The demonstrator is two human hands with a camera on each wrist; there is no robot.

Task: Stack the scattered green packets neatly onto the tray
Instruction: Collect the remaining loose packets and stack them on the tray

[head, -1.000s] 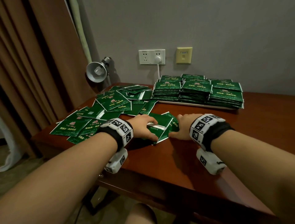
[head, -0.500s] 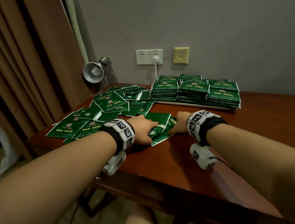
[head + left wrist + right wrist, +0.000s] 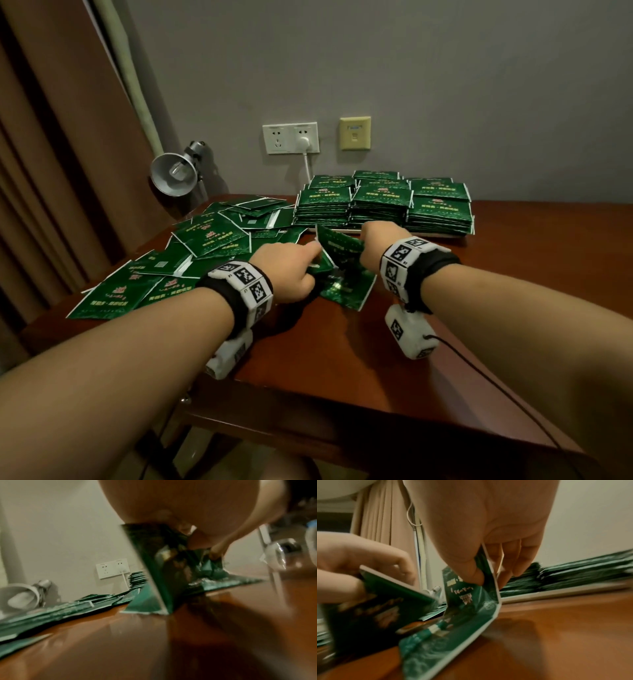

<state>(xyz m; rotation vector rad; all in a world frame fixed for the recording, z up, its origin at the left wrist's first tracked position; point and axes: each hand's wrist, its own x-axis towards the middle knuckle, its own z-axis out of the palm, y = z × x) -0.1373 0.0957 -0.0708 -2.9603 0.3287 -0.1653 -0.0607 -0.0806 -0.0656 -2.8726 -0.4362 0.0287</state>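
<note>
We pinch a few green packets (image 3: 337,260) upright between both hands, left hand (image 3: 286,270) and right hand (image 3: 375,245), on the surface (image 3: 376,359) just before the tray (image 3: 442,233). They look slippery and uneven in our fingers (image 3: 489,555); lifting now, we risk one sliding out or toppling the neat stacks (image 3: 380,205).

Bare forearms wear black-and-white marker-patterned wristbands (image 3: 246,289).

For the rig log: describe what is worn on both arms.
Both forearms are bare, no sleeves. Each wrist carries a black strap under a white band of square black-and-white tag markers. A white camera block, also tagged, hangs beneath each wrist; a thin black cable trails from the right one.
</note>
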